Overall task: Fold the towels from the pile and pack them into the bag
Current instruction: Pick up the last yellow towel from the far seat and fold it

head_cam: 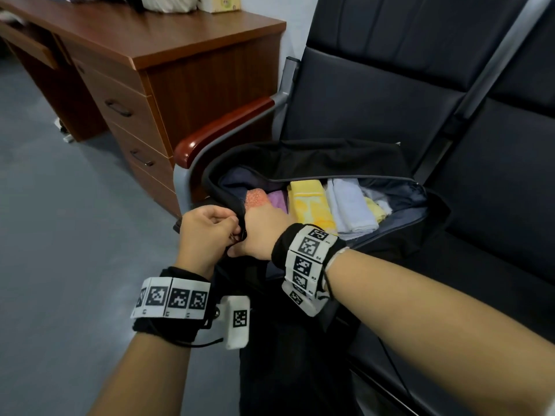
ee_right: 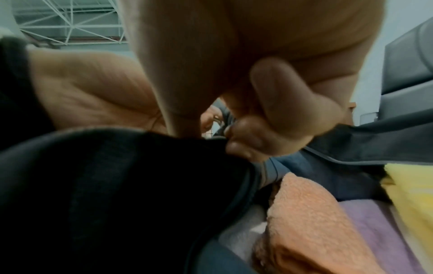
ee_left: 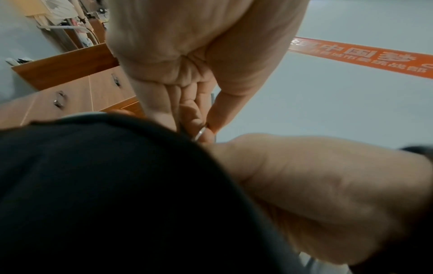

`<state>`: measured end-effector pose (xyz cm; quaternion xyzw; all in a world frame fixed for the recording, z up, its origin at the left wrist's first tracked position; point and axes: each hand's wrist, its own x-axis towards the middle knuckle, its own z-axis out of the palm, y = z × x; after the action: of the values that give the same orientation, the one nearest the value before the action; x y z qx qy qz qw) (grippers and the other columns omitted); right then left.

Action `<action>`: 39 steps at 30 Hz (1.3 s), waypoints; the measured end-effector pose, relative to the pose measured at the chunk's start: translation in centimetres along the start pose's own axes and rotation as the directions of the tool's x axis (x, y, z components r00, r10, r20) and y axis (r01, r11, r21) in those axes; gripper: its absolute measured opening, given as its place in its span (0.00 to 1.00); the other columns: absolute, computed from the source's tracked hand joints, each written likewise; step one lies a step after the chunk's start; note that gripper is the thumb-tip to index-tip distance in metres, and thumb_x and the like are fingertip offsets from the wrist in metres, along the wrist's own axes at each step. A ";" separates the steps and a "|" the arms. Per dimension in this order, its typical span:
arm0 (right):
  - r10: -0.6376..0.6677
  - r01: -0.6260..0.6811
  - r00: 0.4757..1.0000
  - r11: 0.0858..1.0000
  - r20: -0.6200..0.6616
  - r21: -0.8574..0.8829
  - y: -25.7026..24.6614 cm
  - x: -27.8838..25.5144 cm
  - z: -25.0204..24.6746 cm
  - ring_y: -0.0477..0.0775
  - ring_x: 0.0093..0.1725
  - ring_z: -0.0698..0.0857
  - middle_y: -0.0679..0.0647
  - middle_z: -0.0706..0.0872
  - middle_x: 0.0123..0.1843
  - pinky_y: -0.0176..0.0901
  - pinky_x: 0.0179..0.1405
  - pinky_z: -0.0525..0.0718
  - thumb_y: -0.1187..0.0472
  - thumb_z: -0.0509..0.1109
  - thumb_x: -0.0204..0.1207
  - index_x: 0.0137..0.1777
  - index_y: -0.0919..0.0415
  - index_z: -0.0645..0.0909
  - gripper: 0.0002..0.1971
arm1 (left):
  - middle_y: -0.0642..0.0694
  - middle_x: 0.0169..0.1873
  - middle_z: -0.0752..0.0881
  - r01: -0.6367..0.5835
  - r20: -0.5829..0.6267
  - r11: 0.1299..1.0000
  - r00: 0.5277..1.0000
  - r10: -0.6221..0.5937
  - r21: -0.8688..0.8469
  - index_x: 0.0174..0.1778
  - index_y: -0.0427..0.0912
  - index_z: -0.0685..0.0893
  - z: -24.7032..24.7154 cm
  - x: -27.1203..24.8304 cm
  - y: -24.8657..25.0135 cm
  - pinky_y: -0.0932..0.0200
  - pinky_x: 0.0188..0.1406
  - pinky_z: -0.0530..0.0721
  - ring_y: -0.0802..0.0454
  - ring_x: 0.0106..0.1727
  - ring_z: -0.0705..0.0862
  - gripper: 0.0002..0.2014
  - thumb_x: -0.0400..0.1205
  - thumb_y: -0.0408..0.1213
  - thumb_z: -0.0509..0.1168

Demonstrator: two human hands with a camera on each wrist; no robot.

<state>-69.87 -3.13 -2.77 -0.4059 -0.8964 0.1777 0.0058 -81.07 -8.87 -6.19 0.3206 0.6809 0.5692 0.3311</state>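
Observation:
A black bag [head_cam: 330,157] lies open on a black seat. Folded towels sit side by side inside it: orange [head_cam: 255,198], purple [head_cam: 277,199], yellow [head_cam: 309,205], white [head_cam: 351,205] and pale yellow [head_cam: 375,210]. At the bag's near left end my left hand [head_cam: 234,234] pinches the metal zipper pull [ee_left: 201,133] between thumb and finger. Right beside it, my right hand [head_cam: 250,232] grips the bag's black edge [ee_right: 164,148], fingers curled over the fabric just above the orange towel [ee_right: 311,222]. The fingertips of both hands are partly hidden by the fabric.
The bag lies on a row of black seats [head_cam: 495,205] with a red-brown armrest [head_cam: 222,127] at its left. A wooden desk with drawers [head_cam: 150,70] stands beyond that. Grey floor [head_cam: 60,235] lies to the left. An orange banner [ee_left: 363,57] shows in the left wrist view.

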 end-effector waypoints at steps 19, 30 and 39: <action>-0.051 0.051 0.999 0.998 0.000 0.022 -0.7 -1.8 -3.0 0.65 0.57 0.82 0.62 0.86 0.51 0.45 0.47 0.76 0.55 0.64 0.82 0.40 0.56 0.77 0.09 | 0.41 0.33 0.85 -0.006 -0.012 0.998 1.000 0.006 -0.054 0.43 0.39 0.86 -1.3 -0.6 0.2 0.60 0.32 0.89 0.51 0.32 0.84 0.06 0.78 0.26 0.75; 0.026 0.011 0.989 0.969 -0.147 0.246 0.0 -3.3 -6.8 0.57 0.45 0.88 0.56 0.90 0.40 0.49 0.53 0.86 0.54 0.68 0.79 0.30 0.50 0.76 0.15 | 0.45 0.31 0.84 -0.058 -0.208 0.981 0.978 0.019 -0.184 0.42 0.42 0.88 -5.0 0.0 1.1 0.62 0.31 0.87 0.56 0.29 0.83 0.06 0.83 0.29 0.70; 0.335 -0.224 0.919 0.878 -0.208 0.424 11.2 -5.4 -5.1 0.39 0.16 0.77 0.48 0.85 0.22 0.36 0.28 0.75 0.56 0.70 0.78 0.31 0.59 0.82 0.14 | 0.38 0.45 0.88 0.064 -0.371 0.991 0.929 -0.017 0.115 0.46 0.44 0.88 -5.4 0.1 -0.2 0.39 0.57 0.87 0.36 0.53 0.86 0.06 0.80 0.31 0.67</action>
<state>-57.36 1.33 -0.90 -0.5435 -0.7641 0.2941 0.1850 -85.52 -11.89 -5.64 0.2140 0.7719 0.5683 0.1883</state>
